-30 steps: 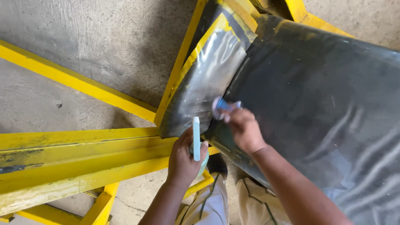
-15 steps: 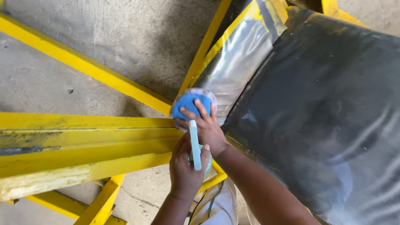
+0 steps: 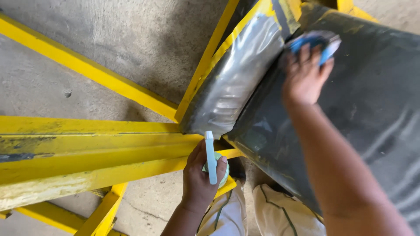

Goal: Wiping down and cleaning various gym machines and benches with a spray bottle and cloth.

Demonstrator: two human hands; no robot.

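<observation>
My left hand grips a pale green spray bottle with a white trigger head, held just below the lower corner of a shiny black padded seat part. My right hand presses a blue cleaning pad with a whitish rim against the upper left of a large dark padded panel. The pad is partly covered by my fingers and blurred by motion. My right forearm crosses the dark panel diagonally.
Yellow painted metal beams run across the left and lower left, and a thinner yellow bar slants over the grey concrete floor. My light trousers show at the bottom edge.
My right hand has swept the blue pad from the lower corner near the spray bottle up and to the right onto the dark panel. The left hand and bottle have stayed nearly in place.
</observation>
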